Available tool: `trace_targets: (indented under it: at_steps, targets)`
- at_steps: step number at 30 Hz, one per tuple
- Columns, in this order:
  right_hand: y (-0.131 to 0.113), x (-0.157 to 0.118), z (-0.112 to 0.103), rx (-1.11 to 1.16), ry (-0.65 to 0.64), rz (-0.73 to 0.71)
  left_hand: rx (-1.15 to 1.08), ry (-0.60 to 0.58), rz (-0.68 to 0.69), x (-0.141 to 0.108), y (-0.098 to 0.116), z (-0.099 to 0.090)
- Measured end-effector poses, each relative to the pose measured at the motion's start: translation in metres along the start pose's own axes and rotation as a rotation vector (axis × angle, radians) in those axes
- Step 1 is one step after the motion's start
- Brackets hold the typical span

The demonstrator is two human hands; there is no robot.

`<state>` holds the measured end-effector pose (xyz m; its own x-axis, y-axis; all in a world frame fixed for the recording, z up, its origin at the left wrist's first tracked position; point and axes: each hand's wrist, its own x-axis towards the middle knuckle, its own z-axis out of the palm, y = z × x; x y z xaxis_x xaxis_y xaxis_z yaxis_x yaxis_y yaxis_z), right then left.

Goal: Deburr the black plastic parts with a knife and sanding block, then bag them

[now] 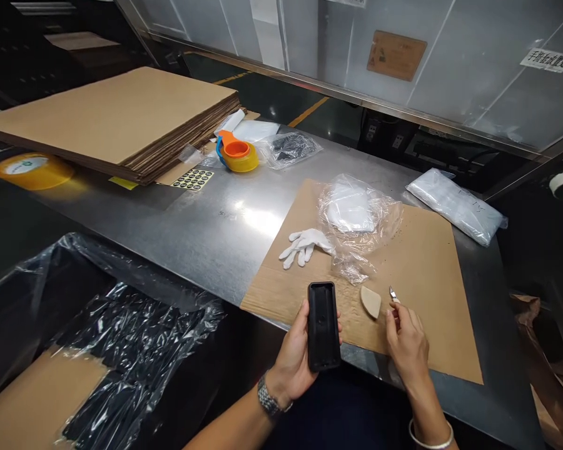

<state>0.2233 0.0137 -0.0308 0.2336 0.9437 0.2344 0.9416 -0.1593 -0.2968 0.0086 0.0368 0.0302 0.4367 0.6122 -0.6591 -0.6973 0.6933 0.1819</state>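
Observation:
A black rectangular tray-like part point(323, 325), its hollow side facing up, is gripped by my left hand point(295, 353) just past the table's front edge. My right hand point(408, 340) pinches a small knife point(393, 294) with a short metal blade, held low over the cardboard sheet point(431, 300). Between the two hands lies a beige wedge-shaped block point(370, 302). A white glove point(306, 245) rests flat on the cardboard, beyond my left hand. Behind the block is a clear plastic bag point(351, 209) with white material inside.
A tall stack of cardboard sheets point(122, 115) fills the far left of the metal table point(192, 231). Near it are a tape dispenser point(237, 153), a tape roll point(32, 170) and a sticker sheet point(193, 179). A plastic-lined bin point(136, 331) of wrapped black pieces stands front left.

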Motion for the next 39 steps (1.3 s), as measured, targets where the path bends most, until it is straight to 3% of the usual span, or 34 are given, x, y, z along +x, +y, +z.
trace_targets:
  at_steps: [6,10,13,16,20,23,30,34,39]
  targets:
    - [0.013,-0.006,0.007,-0.172,0.02,0.072,-0.01,0.022,-0.03,-0.004,0.001,0.006]
    - [0.021,-0.002,0.006,-0.146,-0.012,0.105,-0.046,0.047,0.025,-0.006,0.003,0.009]
    - [0.013,-0.006,-0.006,-0.061,-0.069,0.126,-0.057,0.113,0.107,-0.008,0.004,0.008]
    - [-0.016,-0.017,-0.032,0.184,-0.254,0.098,-0.06,0.165,0.188,-0.01,0.006,0.007]
    - [-0.065,-0.034,-0.064,0.752,-0.725,0.045,-0.077,0.17,0.285,-0.011,0.008,0.006]
    - [-0.088,-0.04,-0.071,0.898,-0.925,0.038,-0.077,0.174,0.324,-0.011,0.009,0.005]
    - [-0.103,-0.035,-0.067,0.786,-0.897,-0.086,-0.1,0.182,0.35,-0.014,0.009,0.002]
    - [-0.11,-0.031,-0.073,0.72,-1.005,-0.122,-0.114,0.195,0.41,-0.015,0.009,0.002]
    - [-0.117,-0.029,-0.072,0.716,-1.091,-0.057,-0.137,0.145,0.466,-0.014,0.009,0.0]
